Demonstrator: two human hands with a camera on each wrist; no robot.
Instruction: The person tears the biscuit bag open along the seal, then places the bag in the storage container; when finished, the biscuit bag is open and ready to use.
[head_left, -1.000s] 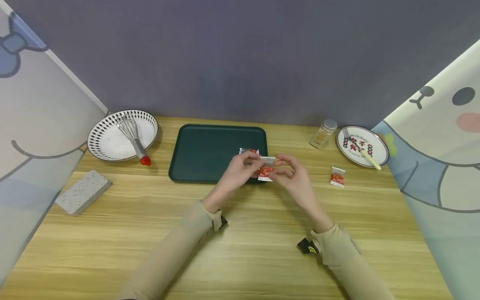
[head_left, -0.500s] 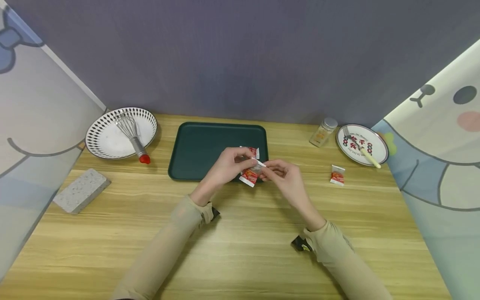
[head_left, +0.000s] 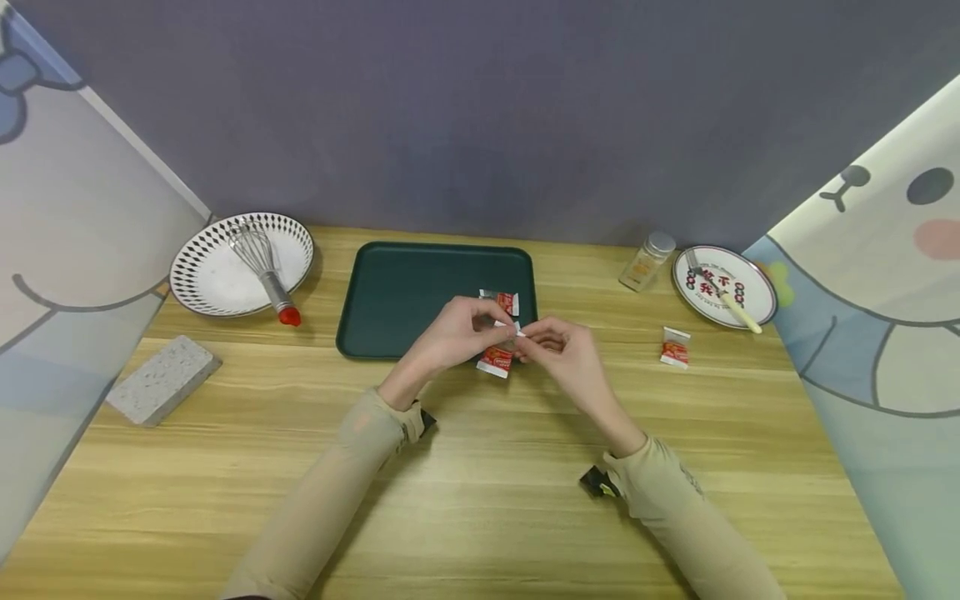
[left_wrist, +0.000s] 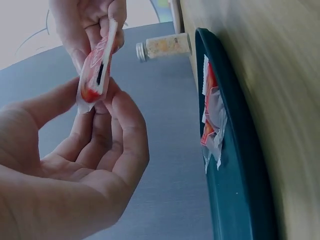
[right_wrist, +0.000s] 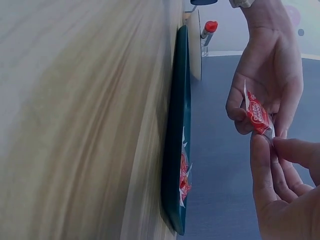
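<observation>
Red/white pkt (head_left: 496,360), pinched in L hand (head_left: 456,333) & R hand (head_left: 567,354) fingers, 2nd pkt (head_left: 507,302) in tray (head_left: 408,283)

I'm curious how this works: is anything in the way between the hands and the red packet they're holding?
Nothing visible: the left hand and right hand both pinch the red packet directly. A second packet lies on the green tray, apart from the held one.

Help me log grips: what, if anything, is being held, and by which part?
A small red packet: the left hand and right hand pinch its far end in the head view, leaving the near end free.
</observation>
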